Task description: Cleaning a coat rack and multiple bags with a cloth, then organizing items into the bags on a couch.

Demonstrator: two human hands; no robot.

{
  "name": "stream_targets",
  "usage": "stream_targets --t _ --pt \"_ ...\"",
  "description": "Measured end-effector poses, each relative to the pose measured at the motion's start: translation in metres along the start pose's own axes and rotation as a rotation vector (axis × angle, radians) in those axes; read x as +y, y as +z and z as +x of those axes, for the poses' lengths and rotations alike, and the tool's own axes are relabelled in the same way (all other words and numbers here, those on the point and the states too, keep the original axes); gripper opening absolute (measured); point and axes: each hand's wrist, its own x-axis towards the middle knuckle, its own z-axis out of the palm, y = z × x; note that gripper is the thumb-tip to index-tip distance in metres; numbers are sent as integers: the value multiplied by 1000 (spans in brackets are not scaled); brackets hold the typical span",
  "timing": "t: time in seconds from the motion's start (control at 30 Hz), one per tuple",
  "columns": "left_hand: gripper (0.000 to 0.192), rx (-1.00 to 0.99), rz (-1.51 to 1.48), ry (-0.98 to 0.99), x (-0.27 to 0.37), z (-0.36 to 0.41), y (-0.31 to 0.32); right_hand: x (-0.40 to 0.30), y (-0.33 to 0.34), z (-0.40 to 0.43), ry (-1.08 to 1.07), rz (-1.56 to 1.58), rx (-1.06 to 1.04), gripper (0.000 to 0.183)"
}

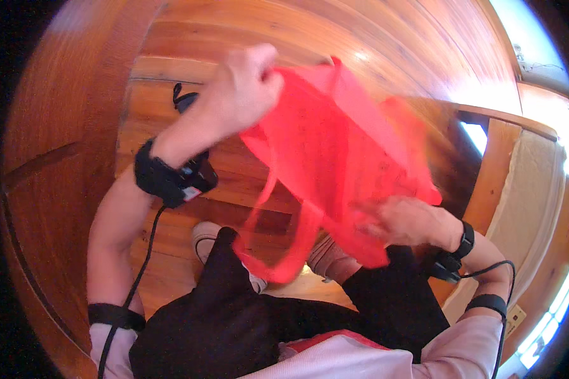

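A red fabric tote bag [322, 147] with looped handles is held up in the air in front of me, blurred by motion. My left hand [251, 85] is closed on its upper left edge. Against the bag's lower right part lies my right hand [403, 220], its fingers blurred; it seems to pinch the fabric. One handle [284, 265] hangs down in a loop between my legs. The bag bears faint printing. Black devices with cables are strapped to both wrists.
Beneath is a wooden plank floor [156, 270], with my shoes on it. Wooden panels [57, 118] stand at the left. A dark object with a strap [186, 100] lies behind my left forearm. To the right is a wooden bench or frame with a beige cloth [531, 189].
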Motion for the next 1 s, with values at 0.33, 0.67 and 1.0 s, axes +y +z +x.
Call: stream_targets --t 0.33,0.67,1.0 --pt "15 -28 218 39 -9 -18 -45 86 -93 -13 -15 -381 505 61" --pt "42 -278 412 324 -4 -33 -41 -2 -78 37 -114 -326 -9 54" --pt "24 -127 304 490 -9 -7 5 -5 -25 14 -112 -71 -31 57"
